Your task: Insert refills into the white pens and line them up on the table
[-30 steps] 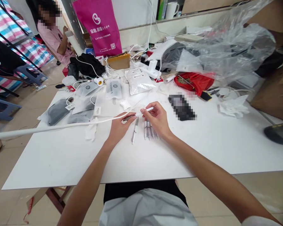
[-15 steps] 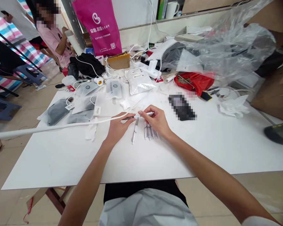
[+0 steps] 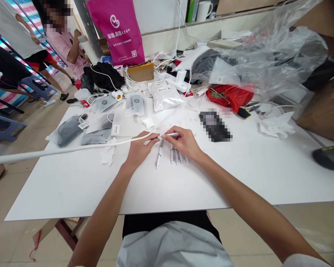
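Note:
My left hand [image 3: 139,150] pinches a short dark-tipped pen part [image 3: 153,139] between thumb and fingers; most of it is hidden. Facing it, my right hand [image 3: 185,141] is closed on a white-and-silver pen part [image 3: 174,134] held roughly level. The fingertips of both hands nearly meet, and I cannot tell whether the two parts touch. Just below them a single pen [image 3: 159,156] lies on the white table [image 3: 156,193]. Several more pens [image 3: 178,157] rest side by side under my right hand, their upper ends covered by it.
A white cable [image 3: 72,149] crosses the view in front of my left hand. Bagged dark items [image 3: 97,136] lie to the left, a blurred-out dark object [image 3: 215,126] to the right. Behind are a white packet [image 3: 164,96], a red bag [image 3: 231,97] and clear plastic [image 3: 267,63]. People stay at upper left.
My right hand has shifted slightly left with its pen part, closer to my left hand. My left hand holds nearly still. A person in the background at upper left has moved.

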A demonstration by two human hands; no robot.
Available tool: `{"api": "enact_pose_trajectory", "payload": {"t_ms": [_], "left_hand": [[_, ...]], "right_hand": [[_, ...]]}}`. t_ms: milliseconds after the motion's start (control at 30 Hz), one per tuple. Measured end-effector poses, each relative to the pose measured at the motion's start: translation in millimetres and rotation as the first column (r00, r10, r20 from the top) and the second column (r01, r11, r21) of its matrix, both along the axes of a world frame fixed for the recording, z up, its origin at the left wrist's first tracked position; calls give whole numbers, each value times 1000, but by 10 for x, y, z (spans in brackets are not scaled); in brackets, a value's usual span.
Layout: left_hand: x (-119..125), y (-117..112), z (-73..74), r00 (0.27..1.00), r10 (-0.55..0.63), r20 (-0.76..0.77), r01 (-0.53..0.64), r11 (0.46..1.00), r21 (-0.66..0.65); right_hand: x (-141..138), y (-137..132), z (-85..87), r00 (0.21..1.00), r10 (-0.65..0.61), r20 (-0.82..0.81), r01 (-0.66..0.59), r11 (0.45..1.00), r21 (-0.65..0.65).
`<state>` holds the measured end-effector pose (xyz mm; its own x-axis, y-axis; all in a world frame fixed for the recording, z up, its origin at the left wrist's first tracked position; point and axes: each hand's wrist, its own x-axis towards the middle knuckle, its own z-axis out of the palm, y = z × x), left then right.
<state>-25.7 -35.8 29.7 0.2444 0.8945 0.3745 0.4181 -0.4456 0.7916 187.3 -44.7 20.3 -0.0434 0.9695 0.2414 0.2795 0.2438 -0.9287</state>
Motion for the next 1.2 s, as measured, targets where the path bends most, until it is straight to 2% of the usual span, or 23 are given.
{"api": "enact_pose_trajectory", "payload": {"t_ms": [167,267,400,567,767,967,1133,1200], "left_hand": [[23,-8,-53,999,-40,-11,41,995,96],[32,17,-72,999,-46,-20,49,983,177],[-1,75,-56,998,-40,-46,46,988,149],[-55,79,5,982,-88,-167,105,990,94],[-22,42,-3,992,-78,-99,89,991,102],[-15,80,-43,999,-33,-34,39,980,196],[-31,100,-44,998,-52,-30,58,964,258],[-37,110,-46,999,-42,-25,48,960,275]], "right_hand": [[2,0,39,999,-43,16,43,998,-49],[-15,2,42,998,-32,-45,27,995,-96],[-42,20,1,991,-6,-133,-7,995,-100],[-32,21,-29,994,-56,-95,51,997,-52],[-8,9,-19,998,-58,-18,56,991,-122],[14,44,-22,997,33,-68,-28,997,66],[29,54,-36,1000,17,-15,-18,999,-50],[27,55,-45,999,37,-30,-38,999,-32]]}}
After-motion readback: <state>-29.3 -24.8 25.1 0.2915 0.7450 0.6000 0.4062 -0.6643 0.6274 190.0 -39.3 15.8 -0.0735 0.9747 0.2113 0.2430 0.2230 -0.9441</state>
